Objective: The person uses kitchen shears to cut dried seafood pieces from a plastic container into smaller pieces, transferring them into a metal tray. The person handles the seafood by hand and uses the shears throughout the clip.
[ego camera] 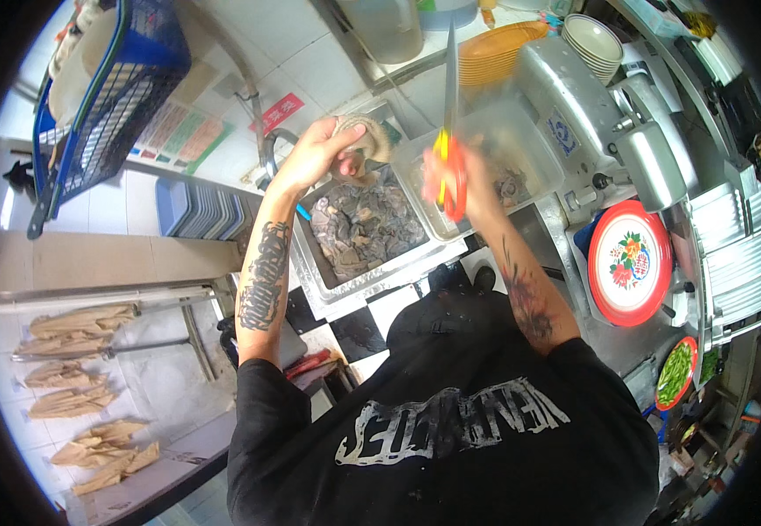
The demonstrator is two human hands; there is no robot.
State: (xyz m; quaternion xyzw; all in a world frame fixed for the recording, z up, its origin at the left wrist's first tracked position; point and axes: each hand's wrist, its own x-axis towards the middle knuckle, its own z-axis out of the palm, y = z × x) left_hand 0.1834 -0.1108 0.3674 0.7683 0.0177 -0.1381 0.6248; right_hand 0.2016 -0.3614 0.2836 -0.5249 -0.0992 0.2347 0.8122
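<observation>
My left hand (318, 154) grips a pale, ridged, limp piece of raw food (368, 137), perhaps tripe, over the back left of a metal sink basin. Below it the basin (328, 289) holds a heap of grey, wet food pieces (367, 227). My right hand (462, 174), blurred, is closed around the red and yellow handles of scissors (452, 125); the long blades point away from me. The scissors are apart from the piece in my left hand. Under and beside my right hand stands a translucent plastic tub (544, 161) with more pieces of food in it.
At the right are a steel appliance (567, 98), a red-rimmed floral enamel tray (630, 263) and a plate of cut green vegetables (676, 373). Stacked orange plates (498, 52) and pale bowls (592, 43) stand behind. A blue plastic basket (111, 98) hangs at upper left, above stacked blue-grey trays (199, 207).
</observation>
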